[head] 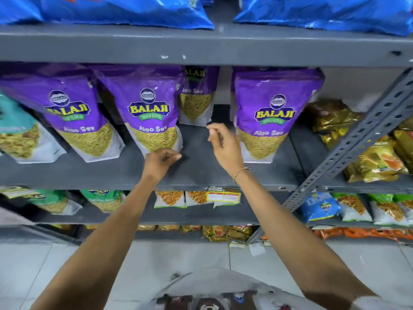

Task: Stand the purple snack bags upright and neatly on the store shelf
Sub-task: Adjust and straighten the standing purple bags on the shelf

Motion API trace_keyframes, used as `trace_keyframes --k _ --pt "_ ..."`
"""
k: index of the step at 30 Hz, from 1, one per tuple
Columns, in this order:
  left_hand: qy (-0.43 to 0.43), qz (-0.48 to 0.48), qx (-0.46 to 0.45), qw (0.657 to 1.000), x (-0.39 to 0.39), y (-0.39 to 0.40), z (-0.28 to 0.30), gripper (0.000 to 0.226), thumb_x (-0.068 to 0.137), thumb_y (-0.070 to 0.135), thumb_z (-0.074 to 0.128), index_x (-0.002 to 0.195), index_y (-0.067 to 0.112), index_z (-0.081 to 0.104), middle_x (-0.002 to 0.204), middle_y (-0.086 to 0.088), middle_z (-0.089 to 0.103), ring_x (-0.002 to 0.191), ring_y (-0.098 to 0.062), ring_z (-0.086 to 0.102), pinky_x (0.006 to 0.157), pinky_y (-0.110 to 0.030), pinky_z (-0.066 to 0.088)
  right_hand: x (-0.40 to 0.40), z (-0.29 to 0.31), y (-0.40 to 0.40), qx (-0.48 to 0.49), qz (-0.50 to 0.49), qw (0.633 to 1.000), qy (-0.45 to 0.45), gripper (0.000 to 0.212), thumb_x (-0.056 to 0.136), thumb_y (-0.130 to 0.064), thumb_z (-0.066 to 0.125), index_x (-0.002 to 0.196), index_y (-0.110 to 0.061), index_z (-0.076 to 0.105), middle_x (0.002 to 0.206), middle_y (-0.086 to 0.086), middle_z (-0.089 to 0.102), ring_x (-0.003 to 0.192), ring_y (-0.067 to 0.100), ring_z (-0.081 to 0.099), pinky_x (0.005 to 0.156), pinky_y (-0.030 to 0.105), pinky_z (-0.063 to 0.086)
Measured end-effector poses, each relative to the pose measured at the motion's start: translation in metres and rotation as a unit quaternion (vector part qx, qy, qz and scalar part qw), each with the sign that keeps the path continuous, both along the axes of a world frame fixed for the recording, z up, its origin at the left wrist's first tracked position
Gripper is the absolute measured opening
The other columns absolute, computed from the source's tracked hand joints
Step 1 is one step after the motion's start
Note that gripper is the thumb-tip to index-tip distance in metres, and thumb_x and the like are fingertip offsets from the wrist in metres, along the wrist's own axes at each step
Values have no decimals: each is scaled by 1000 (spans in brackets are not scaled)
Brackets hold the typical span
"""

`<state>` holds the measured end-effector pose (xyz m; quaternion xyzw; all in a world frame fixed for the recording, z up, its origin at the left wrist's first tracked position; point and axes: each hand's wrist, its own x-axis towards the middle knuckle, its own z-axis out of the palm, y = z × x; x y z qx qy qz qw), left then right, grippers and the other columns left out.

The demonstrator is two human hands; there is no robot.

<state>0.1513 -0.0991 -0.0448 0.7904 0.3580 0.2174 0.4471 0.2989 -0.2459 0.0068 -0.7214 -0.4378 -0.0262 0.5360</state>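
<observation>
Several purple Aloo Sev bags stand on the grey middle shelf (201,173): a left bag (73,113), a middle bag (152,108), a right bag (272,113), and a rear bag (196,97) set further back between the middle and right ones. The left and middle bags lean leftward at the top. My left hand (162,162) is curled at the bottom edge of the middle bag, touching it, with nothing visibly in its fingers. My right hand (222,142) reaches deeper in, its fingertips pinched together at the rear bag's lower right corner.
Blue bags (125,10) lie on the shelf above. A teal bag (15,130) stands at far left and gold packets (335,121) at right, behind a slanted perforated metal brace (357,139). Green and white packets fill the lower shelves. A price label (223,196) hangs on the shelf lip.
</observation>
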Motion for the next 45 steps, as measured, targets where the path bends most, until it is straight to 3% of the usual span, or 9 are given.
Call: trace_keyframes --k 4,8,14,18,23,33,36,40,45 --pt "-44 129 33 990 -54 41 5 22 77 22 75 91 7 67 88 -14 73 73 -10 65 74 -22 50 -11 -14 45 -135 64 985 90 32 91 -18 57 120 -6 54 107 16 67 99 27 63 89 43 50" --pt "-51 92 -8 994 -59 78 11 70 58 13 88 113 -6 50 105 -24 62 90 -23 62 87 -34 53 -23 -20 85 -197 158 951 177 79 81 -18 71 143 -7 22 150 11 33 134 16 34 107 30 35" --pt "107 26 34 993 -38 88 -10 86 60 49 83 121 8 40 116 -8 54 108 -24 51 78 -28 34 -34 -36 108 -186 129 946 230 81 67 -15 83 132 -11 36 133 10 53 121 24 52 102 44 45" --pt "67 34 10 997 -32 84 -14 79 53 49 86 111 10 48 113 -8 62 103 -24 58 80 -34 45 -31 -43 98 -182 87 950 240 76 62 -26 86 126 -20 44 124 4 61 114 21 57 97 41 49" --pt "45 -9 -24 999 -7 58 -4 81 51 45 88 117 15 49 119 -4 63 99 -16 57 71 -22 43 -13 -40 66 -173 48 952 249 76 56 -33 87 120 -24 47 121 2 63 111 19 59 97 47 50" --pt "31 -53 -47 997 20 28 -4 82 54 42 88 119 13 47 123 -8 60 109 -23 57 82 -32 49 -7 -11 26 -186 21 948 257 89 66 -12 83 135 -10 28 134 12 51 124 26 48 106 48 41" --pt "36 -73 -50 995 22 32 -2 86 56 41 87 124 13 43 128 -8 57 114 -24 55 88 -34 49 -28 2 23 -124 -73 975 170 77 73 -5 76 132 -1 27 129 17 50 118 28 51 97 35 45" --pt "6 -93 -65 994 21 33 -6 92 58 34 88 130 14 34 133 -8 52 117 -23 53 89 -34 49 -63 28 22 -33 -227 973 -30 20 89 -19 60 96 -4 49 77 11 58 72 27 59 59 25 35" --pt "6 -99 -69 993 23 32 0 88 55 37 89 125 18 40 126 -2 58 108 -17 56 80 -26 46 -33 92 28 -4 -254 939 -231 20 94 -17 49 108 -9 60 111 16 61 103 29 52 90 39 35"
